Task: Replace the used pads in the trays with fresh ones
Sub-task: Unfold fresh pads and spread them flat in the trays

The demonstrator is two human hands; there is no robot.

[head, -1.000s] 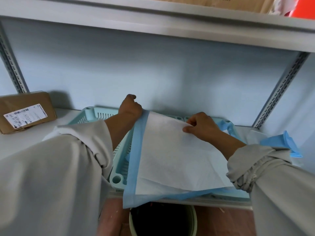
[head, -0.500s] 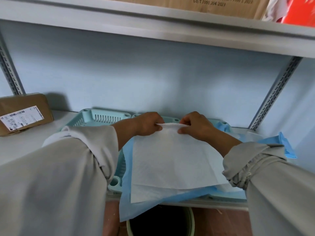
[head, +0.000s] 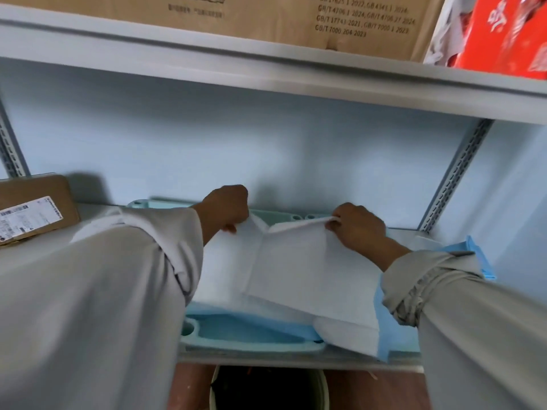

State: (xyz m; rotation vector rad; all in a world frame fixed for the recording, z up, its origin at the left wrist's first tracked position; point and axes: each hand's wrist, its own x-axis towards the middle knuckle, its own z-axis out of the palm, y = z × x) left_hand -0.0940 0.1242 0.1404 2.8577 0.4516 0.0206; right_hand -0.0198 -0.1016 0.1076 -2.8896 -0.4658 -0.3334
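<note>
Head view, only cam. Left hand [head: 226, 210] now well apart from right hand [head: 356, 227]; half a sec ago both pinching together at mid back edge of pad [head: 296, 270], a sec ago left out at far-left corner. So: spread, gathered, now pulling apart again. Reads as unfolding a fresh pad, opening a folded layer sideways.

Left: fingers curled down, gripping a white flap near its top corner. Right: thumb + fingertips pinching other top edge, lifted slightly off tray [head: 251, 340]. Crease visible btwn hands, running down toward front; right panel raised, overlapping left panel.

Pad location: lying over teal tray on lower shelf [head: 38, 261], white side up, blue backing showing along front + right edge, front-right corner hanging past shelf lip. Not yet flat, not yet tucked inside rim. Tray's front rim + corner hole exposed at front-left, i.e. pad shifted right vs. a sec ago, when blue border draped over front-left.

Meaning for task: judged mid-lay of fresh pad, not finished. Likely needs full spread, then shift left/back to square w/ tray.

Elsewhere: brown parcel w/ label [head: 32, 211] at left on same shelf. Blue folded item [head: 473, 253] at right behind right sleeve, maybe more pads, can't tell. Dark-lined bin [head: 269, 389] on floor below shelf edge. Cardboard box [head: 266, 13] + red pack [head: 500, 34] on upper shelf. Used pad not identifiable anywhere.
</note>
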